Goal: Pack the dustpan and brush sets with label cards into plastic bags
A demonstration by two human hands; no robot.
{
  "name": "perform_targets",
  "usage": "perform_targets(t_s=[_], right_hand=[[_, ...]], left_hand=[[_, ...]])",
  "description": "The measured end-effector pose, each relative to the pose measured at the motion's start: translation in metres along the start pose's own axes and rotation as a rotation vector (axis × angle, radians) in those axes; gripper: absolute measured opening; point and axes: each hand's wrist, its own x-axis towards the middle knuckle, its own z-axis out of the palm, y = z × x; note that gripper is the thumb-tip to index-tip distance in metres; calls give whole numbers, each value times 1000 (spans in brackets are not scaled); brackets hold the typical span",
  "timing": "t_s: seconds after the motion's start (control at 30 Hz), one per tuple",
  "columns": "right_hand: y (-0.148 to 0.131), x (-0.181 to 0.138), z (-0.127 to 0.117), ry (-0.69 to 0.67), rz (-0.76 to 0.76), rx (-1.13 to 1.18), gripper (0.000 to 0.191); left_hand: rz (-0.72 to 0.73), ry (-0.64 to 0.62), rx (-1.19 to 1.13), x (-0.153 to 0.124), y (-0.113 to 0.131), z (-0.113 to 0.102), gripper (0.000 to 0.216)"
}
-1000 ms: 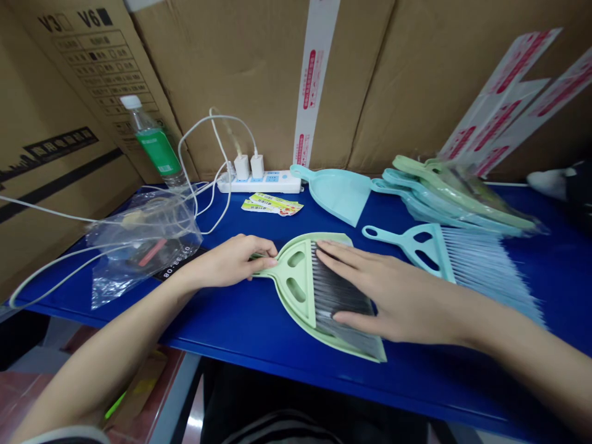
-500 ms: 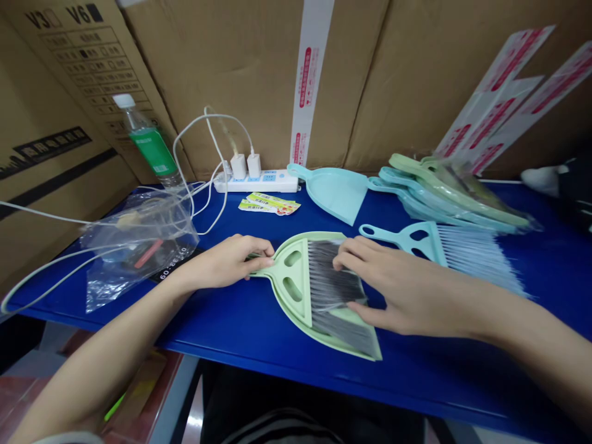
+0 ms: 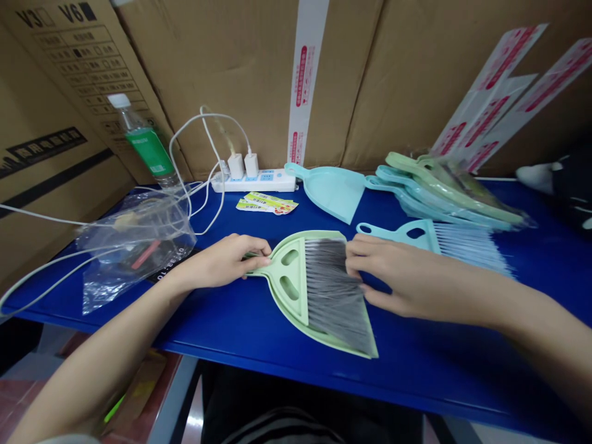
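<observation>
A light green hand brush (image 3: 300, 277) with grey bristles lies on top of a matching green dustpan (image 3: 370, 336), over the blue table. My left hand (image 3: 238, 259) is closed around both handles, which stack together at the left. At the far end, the curled fingers of my right hand (image 3: 393, 277) touch the bristle ends along the dustpan's right edge. The thumb sits just below those fingers. Behind my right hand lies a light blue hand brush (image 3: 416, 234), partly covered by that hand and wrist.
A light blue dustpan (image 3: 335, 188) rests by the white power strip (image 3: 272, 180). Stacked dustpan sets (image 3: 444, 191), some in plastic, lie at the back right. Labels (image 3: 266, 203), a clear plastic bag (image 3: 106, 265), white cables and a bottle (image 3: 150, 151) occupy the left. Cardboard boxes (image 3: 240, 68) stand behind.
My right hand has slid right across the bristles to their outer ends, and its fingers have drawn closer together. The grey bristles now lie flatter and more even. My left hand keeps its hold.
</observation>
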Motion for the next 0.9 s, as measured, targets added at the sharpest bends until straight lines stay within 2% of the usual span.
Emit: perform_targets(t_s=[0.3, 0.53, 0.7, 0.9], right_hand=[[9, -4, -5, 7, 61, -16, 25], [3, 0, 3, 7, 109, 103, 26], [-3, 7, 9, -19, 94, 84, 15], [-2, 6, 7, -28, 64, 88, 16]], left_hand=[[3, 2, 15, 0, 0, -1, 28], [2, 1, 24, 0, 1, 0, 28], [-2, 3, 25, 0, 1, -1, 28], [5, 3, 18, 0, 1, -1, 28]])
